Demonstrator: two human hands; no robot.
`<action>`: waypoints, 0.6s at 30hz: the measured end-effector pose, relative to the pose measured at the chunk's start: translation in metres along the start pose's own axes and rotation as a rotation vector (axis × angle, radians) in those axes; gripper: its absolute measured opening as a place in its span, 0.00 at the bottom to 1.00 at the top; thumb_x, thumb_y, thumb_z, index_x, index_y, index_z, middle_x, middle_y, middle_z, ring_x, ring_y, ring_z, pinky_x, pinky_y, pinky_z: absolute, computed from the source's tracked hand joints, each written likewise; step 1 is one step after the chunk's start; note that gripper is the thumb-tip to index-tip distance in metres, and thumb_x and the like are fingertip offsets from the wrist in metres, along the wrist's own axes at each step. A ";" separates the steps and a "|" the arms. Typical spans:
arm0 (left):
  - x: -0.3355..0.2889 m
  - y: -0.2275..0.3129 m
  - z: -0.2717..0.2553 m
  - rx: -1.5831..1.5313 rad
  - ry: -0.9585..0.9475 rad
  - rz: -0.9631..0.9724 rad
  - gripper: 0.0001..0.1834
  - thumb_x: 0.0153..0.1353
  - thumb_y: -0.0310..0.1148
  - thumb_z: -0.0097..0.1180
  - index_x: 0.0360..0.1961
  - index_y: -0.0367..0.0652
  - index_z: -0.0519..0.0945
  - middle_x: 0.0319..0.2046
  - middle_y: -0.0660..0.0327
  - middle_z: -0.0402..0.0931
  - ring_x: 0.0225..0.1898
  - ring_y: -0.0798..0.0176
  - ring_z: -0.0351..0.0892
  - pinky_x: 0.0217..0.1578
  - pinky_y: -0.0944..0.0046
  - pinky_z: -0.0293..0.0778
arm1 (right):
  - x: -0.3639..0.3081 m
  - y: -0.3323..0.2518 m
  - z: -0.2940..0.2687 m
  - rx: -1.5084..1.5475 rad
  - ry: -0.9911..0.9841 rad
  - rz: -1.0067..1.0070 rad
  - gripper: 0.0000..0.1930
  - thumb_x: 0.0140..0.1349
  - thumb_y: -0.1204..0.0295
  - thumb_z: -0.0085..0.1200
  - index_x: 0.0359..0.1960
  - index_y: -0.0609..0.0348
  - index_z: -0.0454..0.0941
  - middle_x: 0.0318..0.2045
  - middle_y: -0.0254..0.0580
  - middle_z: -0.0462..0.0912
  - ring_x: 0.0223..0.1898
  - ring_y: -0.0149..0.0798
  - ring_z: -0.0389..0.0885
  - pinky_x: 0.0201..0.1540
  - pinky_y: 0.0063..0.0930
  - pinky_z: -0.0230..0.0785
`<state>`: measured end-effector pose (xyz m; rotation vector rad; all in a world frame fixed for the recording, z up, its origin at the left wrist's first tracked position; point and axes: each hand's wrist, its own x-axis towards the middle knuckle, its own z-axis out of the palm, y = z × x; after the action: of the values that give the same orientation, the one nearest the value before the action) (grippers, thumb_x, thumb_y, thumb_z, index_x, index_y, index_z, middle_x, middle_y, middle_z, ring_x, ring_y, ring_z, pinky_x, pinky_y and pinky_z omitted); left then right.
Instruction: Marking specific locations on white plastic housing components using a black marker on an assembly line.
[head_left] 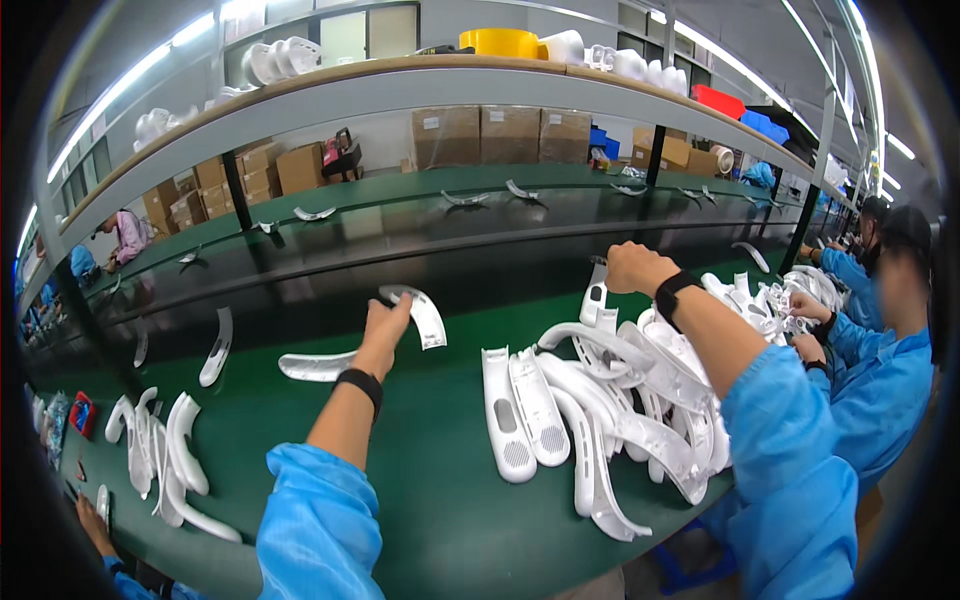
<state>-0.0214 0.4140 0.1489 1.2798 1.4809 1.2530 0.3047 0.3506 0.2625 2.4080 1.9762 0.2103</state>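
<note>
My left hand (383,330) holds a curved white plastic part (424,314) by one end, out over the edge of the dark conveyor belt (330,270). My right hand (632,268) grips the top of another white curved part (594,299), lifted above a large pile of white plastic parts (610,400) on the green workbench (420,480). Both wrists wear black bands, and both arms are in blue sleeves. One more white curved part (312,366) lies flat just left of my left hand.
Several single white parts ride on the belt, such as one (216,347) at the left. A smaller pile of white parts (165,450) lies at lower left by another person's hand (92,518). Co-workers in blue (880,370) work at the right. A shelf (400,85) overhead carries boxes and parts.
</note>
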 end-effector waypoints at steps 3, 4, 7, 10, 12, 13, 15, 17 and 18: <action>0.001 -0.070 0.037 0.413 0.167 0.529 0.31 0.56 0.36 0.54 0.54 0.23 0.61 0.51 0.36 0.64 0.55 0.37 0.64 0.57 0.50 0.60 | 0.053 0.009 0.038 -0.029 -0.108 0.060 0.20 0.49 0.69 0.55 0.45 0.63 0.77 0.47 0.56 0.78 0.48 0.52 0.78 0.49 0.39 0.72; -0.013 -0.084 0.045 0.401 0.081 0.607 0.29 0.55 0.33 0.53 0.54 0.25 0.61 0.52 0.37 0.63 0.55 0.38 0.63 0.57 0.49 0.59 | 0.072 0.014 0.055 -0.032 -0.138 0.085 0.20 0.47 0.67 0.56 0.43 0.63 0.79 0.45 0.55 0.79 0.48 0.51 0.78 0.48 0.39 0.73; -0.054 -0.089 0.052 0.338 -0.047 0.696 0.26 0.54 0.27 0.53 0.53 0.29 0.63 0.52 0.40 0.63 0.54 0.39 0.62 0.55 0.49 0.61 | 0.100 0.021 0.081 -0.033 -0.176 0.043 0.20 0.45 0.63 0.57 0.40 0.62 0.80 0.42 0.54 0.80 0.47 0.50 0.79 0.48 0.39 0.73; -0.074 -0.079 0.055 0.442 0.029 0.679 0.20 0.52 0.24 0.53 0.48 0.34 0.67 0.46 0.45 0.65 0.49 0.43 0.66 0.49 0.51 0.64 | 0.136 0.045 0.122 -0.116 -0.249 -0.005 0.33 0.42 0.46 0.60 0.42 0.63 0.79 0.43 0.51 0.81 0.44 0.49 0.80 0.45 0.36 0.73; -0.069 -0.085 0.060 0.453 0.001 0.622 0.18 0.52 0.23 0.52 0.45 0.34 0.67 0.44 0.45 0.66 0.47 0.43 0.66 0.48 0.51 0.64 | 0.137 0.042 0.126 -0.119 -0.406 0.095 0.31 0.44 0.45 0.60 0.39 0.63 0.81 0.35 0.47 0.83 0.29 0.43 0.83 0.38 0.32 0.74; -0.070 -0.084 0.058 0.457 -0.013 0.598 0.16 0.52 0.22 0.51 0.43 0.34 0.68 0.42 0.46 0.66 0.46 0.43 0.66 0.47 0.51 0.64 | 0.135 0.039 0.129 -0.107 -0.397 0.121 0.30 0.44 0.46 0.60 0.36 0.63 0.82 0.34 0.47 0.83 0.26 0.40 0.83 0.33 0.30 0.75; -0.070 -0.085 0.053 0.524 0.007 0.638 0.14 0.52 0.22 0.51 0.42 0.35 0.69 0.40 0.49 0.66 0.44 0.45 0.67 0.44 0.52 0.65 | 0.139 0.030 0.133 -0.039 -0.555 0.268 0.31 0.46 0.47 0.61 0.43 0.61 0.80 0.39 0.48 0.82 0.41 0.44 0.82 0.43 0.32 0.74; -0.073 -0.082 0.053 0.579 -0.045 0.612 0.14 0.52 0.23 0.52 0.42 0.35 0.69 0.41 0.50 0.67 0.44 0.47 0.67 0.44 0.53 0.65 | 0.154 0.043 0.143 -0.009 -0.594 0.257 0.28 0.46 0.50 0.61 0.43 0.61 0.80 0.39 0.49 0.82 0.40 0.44 0.82 0.42 0.32 0.74; -0.073 -0.081 0.054 0.579 -0.044 0.612 0.14 0.52 0.23 0.52 0.42 0.35 0.69 0.41 0.50 0.67 0.44 0.47 0.67 0.44 0.53 0.65 | 0.156 0.043 0.144 0.020 -0.640 0.252 0.26 0.46 0.54 0.62 0.42 0.61 0.80 0.39 0.49 0.83 0.40 0.44 0.82 0.42 0.33 0.75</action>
<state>0.0275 0.3520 0.0561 2.2555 1.5315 1.1753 0.3930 0.5051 0.1382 2.3172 1.3987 -0.5157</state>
